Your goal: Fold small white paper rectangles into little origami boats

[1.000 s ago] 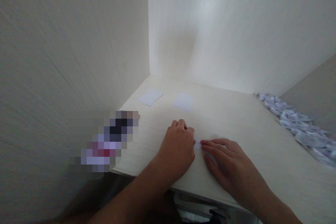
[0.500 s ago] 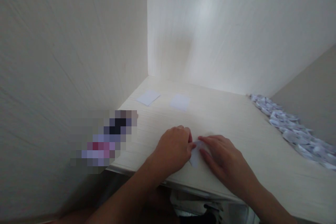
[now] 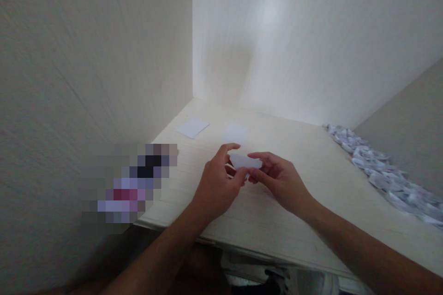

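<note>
A small folded piece of white paper (image 3: 246, 162) is held up between both hands, a little above the table (image 3: 297, 221). My left hand (image 3: 223, 177) pinches its left side, thumb along the lower edge. From the right, my right hand (image 3: 277, 173) grips it with thumb and fingers, the two thumbs nearly meeting at the bottom edge. Beyond the hands lies a flat white paper piece (image 3: 236, 132), and another white paper piece (image 3: 193, 127) rests to its left, near the corner.
Along the right side lies a long row of folded white paper pieces (image 3: 375, 166), overlapping. At the left edge is a pixelated patch (image 3: 138, 184) whose content cannot be made out. Pale walls (image 3: 263, 55) close off the back and left.
Both hands have lifted the folded paper off the tabletop and moved away from me. It now shows its broad face between the thumbs and fingers.
</note>
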Available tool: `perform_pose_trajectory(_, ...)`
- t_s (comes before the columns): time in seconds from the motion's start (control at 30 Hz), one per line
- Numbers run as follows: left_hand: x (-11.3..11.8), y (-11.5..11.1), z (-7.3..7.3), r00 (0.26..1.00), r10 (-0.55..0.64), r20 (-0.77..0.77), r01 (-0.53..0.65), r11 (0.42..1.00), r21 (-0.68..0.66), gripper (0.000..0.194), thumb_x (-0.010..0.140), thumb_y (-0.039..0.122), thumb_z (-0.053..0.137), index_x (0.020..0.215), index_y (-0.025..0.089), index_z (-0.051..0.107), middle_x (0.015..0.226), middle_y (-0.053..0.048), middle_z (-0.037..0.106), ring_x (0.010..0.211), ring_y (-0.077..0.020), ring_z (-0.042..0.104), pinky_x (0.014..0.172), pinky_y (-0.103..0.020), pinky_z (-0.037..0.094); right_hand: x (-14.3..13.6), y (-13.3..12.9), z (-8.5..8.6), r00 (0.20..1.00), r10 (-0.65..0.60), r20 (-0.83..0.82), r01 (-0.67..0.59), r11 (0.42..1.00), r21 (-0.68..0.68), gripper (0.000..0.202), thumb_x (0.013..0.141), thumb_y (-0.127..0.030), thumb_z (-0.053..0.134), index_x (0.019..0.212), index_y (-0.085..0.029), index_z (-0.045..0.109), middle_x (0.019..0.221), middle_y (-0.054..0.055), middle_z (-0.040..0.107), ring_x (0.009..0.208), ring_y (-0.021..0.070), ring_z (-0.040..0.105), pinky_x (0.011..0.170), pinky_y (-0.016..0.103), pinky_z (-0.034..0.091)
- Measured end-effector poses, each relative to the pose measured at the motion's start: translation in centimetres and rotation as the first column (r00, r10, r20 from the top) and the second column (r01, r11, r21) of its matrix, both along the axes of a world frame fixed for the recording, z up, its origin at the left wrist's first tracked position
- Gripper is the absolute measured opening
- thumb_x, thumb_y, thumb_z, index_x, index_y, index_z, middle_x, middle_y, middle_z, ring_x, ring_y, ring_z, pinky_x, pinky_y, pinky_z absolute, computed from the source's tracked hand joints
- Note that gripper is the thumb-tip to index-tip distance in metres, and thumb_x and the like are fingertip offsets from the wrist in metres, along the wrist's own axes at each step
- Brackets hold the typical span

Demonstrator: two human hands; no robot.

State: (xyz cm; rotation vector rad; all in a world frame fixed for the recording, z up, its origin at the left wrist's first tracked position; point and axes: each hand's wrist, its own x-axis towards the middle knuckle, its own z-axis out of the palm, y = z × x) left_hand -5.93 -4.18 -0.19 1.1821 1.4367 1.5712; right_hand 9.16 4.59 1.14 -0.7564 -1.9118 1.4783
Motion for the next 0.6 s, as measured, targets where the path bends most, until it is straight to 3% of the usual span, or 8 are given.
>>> perform_pose_trajectory(0.17,-1.1,-0.5,0.5,1.0,0.026,-0.015,-0.026,0.999,0.025,0.041,0.086,0.023,0.069,0.127,0.023,0.062,0.103,-0.004,0.069,0.077,-0.0188,0.075,0.066,-0.033,0.067,-1.1,1.2,-0.5,0.998,0.058,-0.036,-0.053,0.992,0.111,0.033,0.085,-0.035,0.077,0.115,-0.021,0.071,0.078,0.0,0.07,0.069,0.0153,0.068,0.066,0.031,0.056)
perform_pose_trajectory(0.33,-0.5,-0.8,0.7,0.997,0.06,-0.048,-0.058,0.998,0.028,0.027,0.085,0.024,0.072,0.111,0.018,0.069,0.1,-0.006,0.075,0.078,-0.0201,0.077,0.067,-0.03,0.068,-0.7,0.7,-1.5,0.99,0.09,-0.105,-0.084,0.994,0.065,0.032,0.089,-0.033,0.073,0.118,-0.02,0.067,0.084,0.003,0.074,0.074,0.0172,0.071,0.07,0.034,0.059)
perform_pose_trajectory(0.6,0.4,-1.2,1.2,0.99,0.141,-0.022,-0.139,0.989,0.058,0.03,0.082,0.025,0.08,0.11,0.019,0.074,0.093,-0.002,0.078,0.069,-0.0126,0.076,0.065,-0.019,0.065,0.0,0.2,-1.2,0.983,0.027,-0.183,-0.001,0.99,0.14,0.03,0.089,-0.024,0.074,0.118,-0.022,0.068,0.079,-0.001,0.072,0.072,0.0134,0.071,0.069,0.028,0.057)
